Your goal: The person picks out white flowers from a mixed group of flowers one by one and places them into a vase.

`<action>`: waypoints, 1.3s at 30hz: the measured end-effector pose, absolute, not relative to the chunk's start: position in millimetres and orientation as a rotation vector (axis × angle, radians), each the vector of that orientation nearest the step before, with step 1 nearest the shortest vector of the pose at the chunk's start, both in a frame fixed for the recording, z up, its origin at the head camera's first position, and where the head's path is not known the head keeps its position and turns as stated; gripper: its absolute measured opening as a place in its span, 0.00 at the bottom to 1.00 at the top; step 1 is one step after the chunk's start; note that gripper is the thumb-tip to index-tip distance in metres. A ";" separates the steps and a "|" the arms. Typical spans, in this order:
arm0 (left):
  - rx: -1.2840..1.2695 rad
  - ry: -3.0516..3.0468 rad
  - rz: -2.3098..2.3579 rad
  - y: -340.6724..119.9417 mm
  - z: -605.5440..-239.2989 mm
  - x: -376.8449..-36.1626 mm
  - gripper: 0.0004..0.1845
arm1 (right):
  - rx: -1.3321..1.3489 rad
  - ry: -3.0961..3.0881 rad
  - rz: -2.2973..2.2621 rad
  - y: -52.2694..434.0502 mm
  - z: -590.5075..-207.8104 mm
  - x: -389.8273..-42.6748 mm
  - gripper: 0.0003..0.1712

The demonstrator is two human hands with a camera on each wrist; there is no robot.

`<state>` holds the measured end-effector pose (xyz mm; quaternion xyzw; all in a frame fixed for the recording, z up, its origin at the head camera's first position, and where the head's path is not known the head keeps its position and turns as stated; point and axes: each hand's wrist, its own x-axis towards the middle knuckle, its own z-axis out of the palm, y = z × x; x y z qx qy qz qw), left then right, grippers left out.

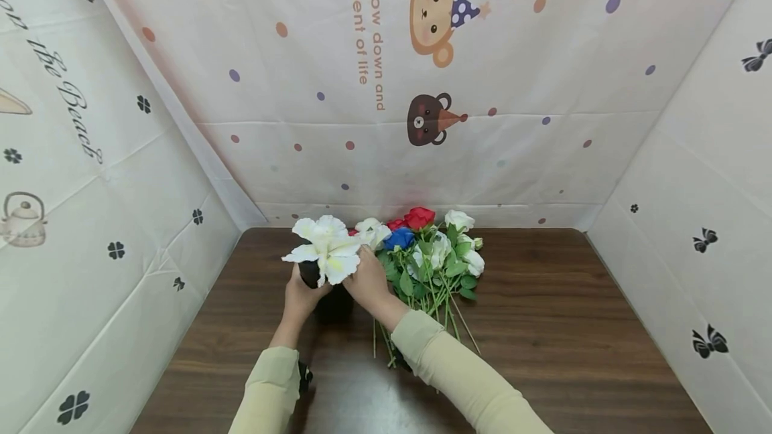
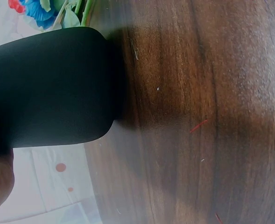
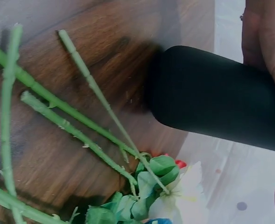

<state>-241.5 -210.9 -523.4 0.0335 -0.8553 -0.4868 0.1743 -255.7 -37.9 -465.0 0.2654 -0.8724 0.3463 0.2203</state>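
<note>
A person's two bare hands work around a tall black vase (image 1: 334, 303) on a dark wood-grain desk (image 1: 543, 327). With the vase as the centre of a clock face in the head view, the left hand (image 1: 303, 297) is at about 9 o'clock, its fingers wrapped around the vase's upper part. A large, ruffled white blossom (image 1: 326, 246) with pale yellow marks spreads over the vase's top at 12 o'clock; its stem is hidden. The right hand (image 1: 369, 281) is at about 2 o'clock, against the blossom's edge. Its fingertips are behind petals, so I cannot tell whether they grip anything.

At 2 to 3 o'clock, beside the right hand, lies a bundle of flowers (image 1: 446, 270) with green leaves. It includes a red rose (image 1: 420, 218) at its far edge, a blue rose (image 1: 399, 238) nearer the vase and a white rose (image 1: 474, 263) on its outer side. Its bare green stems (image 3: 72, 109) point mostly toward 5 o'clock.

The left wrist view shows the vase's smooth, rounded lower end close to the desk, with a short red thread (image 2: 199, 126) nearby. Beyond the desk, at 12 o'clock, hangs a pale cloth (image 1: 512, 86) printed with cartoon animal heads and coloured dots.
</note>
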 end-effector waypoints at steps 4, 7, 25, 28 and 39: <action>0.087 -2.458 -1.325 -210.5 -521.9 -242.1 0.44 | 0.753 -2.275 0.887 -32.7 -472.7 -261.7 0.08; 0.089 -2.498 -1.275 -209.8 -521.3 -242.5 0.44 | 0.722 -2.275 0.957 -28.2 -474.1 -265.6 0.10; 0.150 -2.470 -1.349 -207.4 -522.2 -241.2 0.40 | 0.267 -2.805 1.346 -6.0 -495.0 -290.7 0.26; 0.140 -2.476 -1.360 -205.1 -522.8 -242.2 0.41 | 0.205 -2.849 1.340 -0.2 -503.6 -294.9 0.23; 0.148 -2.503 -1.323 -209.3 -518.3 -240.0 0.42 | 0.276 -3.015 1.413 3.6 -525.7 -295.3 0.24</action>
